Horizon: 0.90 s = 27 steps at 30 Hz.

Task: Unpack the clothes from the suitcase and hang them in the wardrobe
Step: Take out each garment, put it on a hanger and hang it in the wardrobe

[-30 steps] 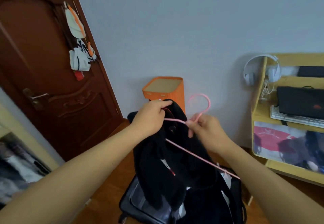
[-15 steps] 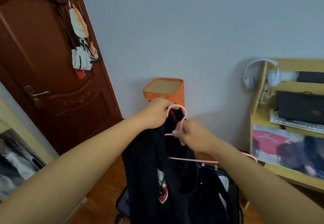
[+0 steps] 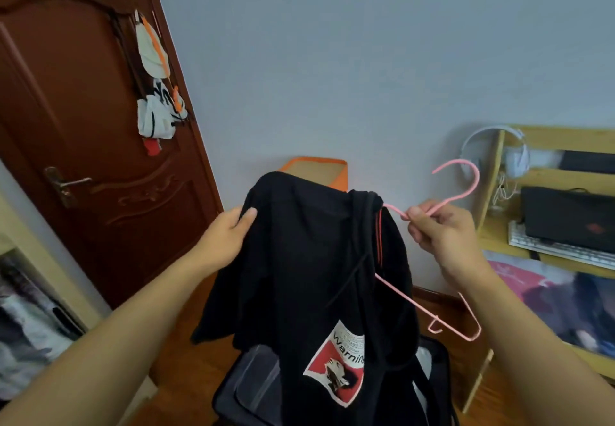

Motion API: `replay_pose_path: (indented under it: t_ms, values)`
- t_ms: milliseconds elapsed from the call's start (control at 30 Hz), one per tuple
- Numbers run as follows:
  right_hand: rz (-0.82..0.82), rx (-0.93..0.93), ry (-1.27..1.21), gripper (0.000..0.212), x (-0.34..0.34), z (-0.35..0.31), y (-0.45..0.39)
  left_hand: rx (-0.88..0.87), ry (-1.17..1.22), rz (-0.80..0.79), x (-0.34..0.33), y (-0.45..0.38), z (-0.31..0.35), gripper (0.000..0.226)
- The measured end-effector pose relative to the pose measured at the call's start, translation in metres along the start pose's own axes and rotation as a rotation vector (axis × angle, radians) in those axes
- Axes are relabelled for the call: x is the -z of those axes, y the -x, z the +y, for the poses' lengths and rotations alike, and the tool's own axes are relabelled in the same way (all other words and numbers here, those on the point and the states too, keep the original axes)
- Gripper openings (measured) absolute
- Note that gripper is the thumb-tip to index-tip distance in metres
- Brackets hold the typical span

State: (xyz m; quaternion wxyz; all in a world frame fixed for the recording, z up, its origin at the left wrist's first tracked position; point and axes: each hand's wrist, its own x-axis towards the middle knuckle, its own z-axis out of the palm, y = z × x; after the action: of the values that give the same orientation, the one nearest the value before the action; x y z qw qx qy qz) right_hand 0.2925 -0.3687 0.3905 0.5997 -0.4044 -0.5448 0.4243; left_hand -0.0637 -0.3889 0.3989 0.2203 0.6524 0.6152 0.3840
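2 hands (image 3: 226, 235) (image 3: 442, 235), black hoodie (image 3: 306, 259), pink hanger (image 3: 462, 192)

- hoodie (image 3: 299, 269): black, red/white "Warning" patch low on front, held up, draped half over hanger
- hanger (image 3: 466, 192): pink wire, tilted, one arm inside neck, other arm exposed
- suitcase (image 3: 246, 392): dark, open on floor below hoodie

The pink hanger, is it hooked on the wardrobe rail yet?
No, the right hand pinches the pink hanger by its neck in mid-air, its hook free, while the left hand grips the black garment.
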Motion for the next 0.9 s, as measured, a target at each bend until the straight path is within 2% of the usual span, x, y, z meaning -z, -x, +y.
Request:
replay_pose_path:
  t_ms: [100, 167, 233, 367, 467, 533, 567, 700, 767, 833, 867, 900]
  values:
    - [-0.021, 0.028, 0.045, 0.021, 0.005, -0.001, -0.002, -0.041, 0.008, 0.162, 0.024, -0.011, 0.017, 0.026]
    - [-0.087, 0.02, 0.115, 0.022, 0.005, 0.001, 0.0, -0.046, -0.033, 0.195, 0.048, -0.021, 0.038, 0.042]
    - [-0.144, 0.009, 0.137, 0.023, 0.003, 0.002, 0.003, 0.015, 0.025, 0.158, 0.065, -0.029, 0.063, 0.055]
    - [-0.061, 0.002, -0.074, 0.021, -0.01, 0.0, 0.005, 0.291, 0.163, 0.078, 0.082, -0.044, 0.11, 0.031]
    - [-0.066, 0.009, -0.122, 0.022, -0.021, -0.007, 0.0, 0.507, -0.03, -0.08, 0.092, -0.051, 0.136, 0.03]
    - [-0.014, 0.007, -0.233, 0.02, -0.02, -0.013, -0.006, 0.519, -0.213, -0.168, 0.098, -0.054, 0.146, 0.028]
    - [-0.014, 0.019, -0.238, 0.02, -0.02, -0.017, -0.009, 0.492, -0.285, -0.191, 0.101, -0.057, 0.148, 0.026]
    - [-0.079, 0.099, -0.006, 0.024, -0.027, -0.029, -0.018, 0.382, -0.563, -0.201, 0.095, -0.067, 0.145, 0.026]
    - [-0.068, 0.088, -0.007, 0.024, -0.024, -0.036, -0.02, 0.122, -0.787, -0.007, 0.088, -0.071, 0.138, 0.03]
    - [-0.09, 0.111, 0.044, 0.025, -0.021, -0.043, -0.019, -0.219, -0.714, 0.262, 0.077, -0.062, 0.134, 0.036]
    - [-0.116, 0.134, 0.108, 0.025, -0.022, -0.047, -0.018, -0.338, -0.66, 0.283, 0.065, -0.051, 0.138, 0.039]
    - [-0.148, 0.156, 0.183, 0.026, -0.024, -0.051, -0.017, -0.405, -0.669, 0.2, 0.049, -0.038, 0.144, 0.043]
